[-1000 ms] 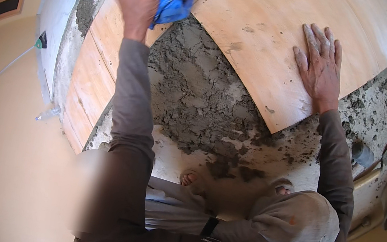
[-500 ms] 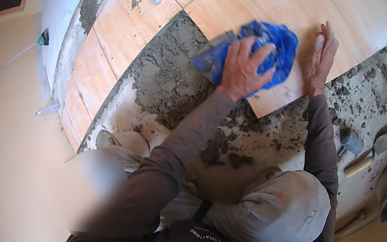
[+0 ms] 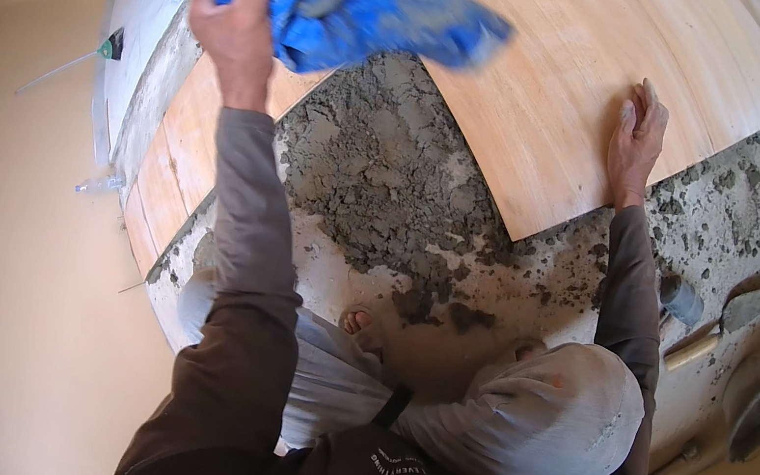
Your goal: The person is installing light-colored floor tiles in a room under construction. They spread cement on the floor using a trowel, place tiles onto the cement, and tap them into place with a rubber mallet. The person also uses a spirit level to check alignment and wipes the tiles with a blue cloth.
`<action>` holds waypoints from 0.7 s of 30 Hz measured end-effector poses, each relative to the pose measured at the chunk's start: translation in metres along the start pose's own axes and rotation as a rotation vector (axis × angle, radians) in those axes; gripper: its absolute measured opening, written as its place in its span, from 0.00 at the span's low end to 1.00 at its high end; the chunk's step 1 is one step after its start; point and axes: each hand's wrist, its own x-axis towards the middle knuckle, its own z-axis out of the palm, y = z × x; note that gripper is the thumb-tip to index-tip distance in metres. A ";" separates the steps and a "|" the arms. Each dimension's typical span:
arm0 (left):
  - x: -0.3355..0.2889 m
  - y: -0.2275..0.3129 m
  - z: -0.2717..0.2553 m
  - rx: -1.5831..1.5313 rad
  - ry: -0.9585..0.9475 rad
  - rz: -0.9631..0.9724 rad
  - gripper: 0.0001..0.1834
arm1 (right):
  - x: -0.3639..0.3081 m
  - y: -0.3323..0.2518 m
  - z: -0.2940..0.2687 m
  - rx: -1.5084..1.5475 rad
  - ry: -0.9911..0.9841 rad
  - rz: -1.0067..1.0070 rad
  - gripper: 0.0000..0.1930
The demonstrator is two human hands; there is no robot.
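My left hand (image 3: 239, 31) is closed around a crumpled blue cloth (image 3: 311, 13) smeared with grey dirt. It is raised at the upper left, and a loose end of the cloth hangs out to the right. The fingers of my right hand (image 3: 637, 144) lie stretched out on a wood-look floor tile (image 3: 533, 152), near its front edge. A patch of rough grey mortar (image 3: 382, 158) fills the gap between this tile and the tiles (image 3: 177, 151) on the left. The cloth covers part of those left tiles.
At the right lie a trowel (image 3: 749, 308) with a wooden handle, a grey cylindrical piece (image 3: 681, 299) and a dirty bucket (image 3: 759, 417). A clear plastic bottle (image 3: 100, 184) and a green-handled thin tool (image 3: 112, 46) are by the left wall. Mortar crumbs are scattered before my knees.
My left hand has swung up and left with the blue cloth, off the right-hand tile, uncovering its corner and the mortar. My right hand stays on the tile.
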 end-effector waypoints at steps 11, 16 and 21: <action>-0.002 -0.212 -0.025 1.390 -0.350 -0.052 0.32 | 0.001 -0.048 0.026 -0.711 -0.309 -0.293 0.28; 0.003 -0.258 0.090 0.947 -0.519 0.032 0.38 | 0.002 -0.050 0.024 -0.692 -0.333 -0.262 0.28; 0.024 -0.239 0.126 1.007 -0.715 -0.058 0.44 | 0.002 -0.046 0.021 -0.687 -0.349 -0.201 0.28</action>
